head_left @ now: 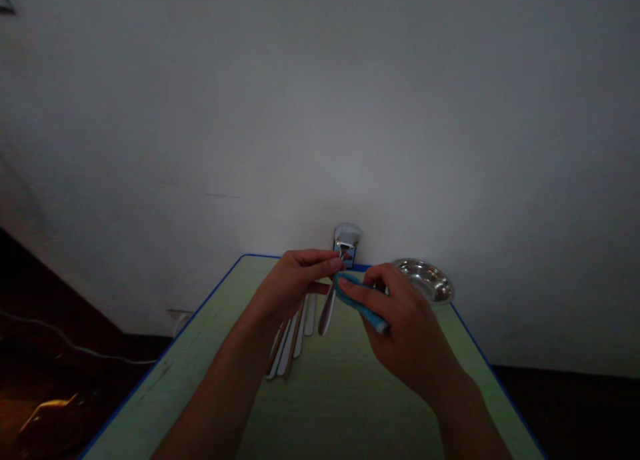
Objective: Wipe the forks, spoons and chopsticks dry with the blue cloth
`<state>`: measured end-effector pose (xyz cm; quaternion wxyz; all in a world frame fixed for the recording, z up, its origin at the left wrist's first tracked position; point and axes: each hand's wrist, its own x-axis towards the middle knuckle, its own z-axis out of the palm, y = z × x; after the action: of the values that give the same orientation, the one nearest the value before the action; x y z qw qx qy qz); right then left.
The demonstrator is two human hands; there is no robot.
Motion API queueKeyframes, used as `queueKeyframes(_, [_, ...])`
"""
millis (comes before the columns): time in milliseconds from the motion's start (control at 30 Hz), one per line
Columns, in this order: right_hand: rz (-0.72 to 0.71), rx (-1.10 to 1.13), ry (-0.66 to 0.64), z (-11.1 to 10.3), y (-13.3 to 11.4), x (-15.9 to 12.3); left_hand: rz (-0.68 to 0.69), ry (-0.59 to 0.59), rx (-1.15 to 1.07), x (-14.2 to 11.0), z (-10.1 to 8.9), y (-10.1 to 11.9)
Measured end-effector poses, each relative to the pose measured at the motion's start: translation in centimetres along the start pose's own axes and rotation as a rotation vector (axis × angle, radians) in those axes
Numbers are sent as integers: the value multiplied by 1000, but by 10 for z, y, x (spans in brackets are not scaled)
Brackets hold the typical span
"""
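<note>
Our left hand pinches a metal cutlery piece, our right hand clamps blue cloth against it; we'd wipe lengthwise (lightly, evenly).

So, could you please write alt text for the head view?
A person's left hand holds a metal utensil, the right hand holding a blue cloth against it, above a green table. Other utensils lie beneath the left hand; a metal bowl sits at the far right corner.

I see a metal bowl at the surface's far right corner and a white cable beyond the left edge.
</note>
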<state>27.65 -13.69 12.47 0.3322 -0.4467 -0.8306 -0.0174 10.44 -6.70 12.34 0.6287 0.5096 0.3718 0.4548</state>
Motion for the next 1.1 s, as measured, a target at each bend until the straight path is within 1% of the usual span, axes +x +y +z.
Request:
queueKeyframes(300, [26,-20,-39,0,-2,0,8,46,25,1,3,2])
queueKeyframes(467, [35,-18,-62,0,-3,0,43,64,24,4,2,0])
queueKeyframes(733, [44,-29,-117,0,-5,1,86,136,56,6,1,0])
queueKeyframes(1100, [57,-32,-148,0,-7,1,104,169,11,6,5,2])
